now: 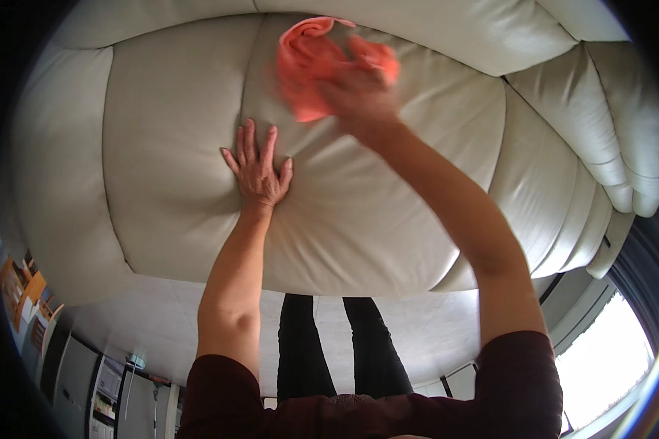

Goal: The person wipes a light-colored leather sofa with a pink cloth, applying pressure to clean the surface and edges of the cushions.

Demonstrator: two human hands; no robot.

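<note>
Before me stretches a beige leather sofa, its seat cushion [170, 137] creased where I lean on it. My left hand [261, 167] presses flat on the cushion near a seam, fingers spread and holding nothing. Farther back, my right hand [365, 96] is blurred and has an orange-red cloth [310, 66] under its palm and fingers. The cloth is bunched, with a rolled edge close to the base of the sofa's backrest [417, 27]. Parts of the cloth are hidden by the right hand.
At the left lies the sofa's armrest [60, 181]; more seat sections [538, 192] curve away to the right. Pale floor [170, 318] shows below the front edge. Dark curtains [648, 274] hang by a bright window [609, 356]. Wooden furniture [30, 291] stands at far left.
</note>
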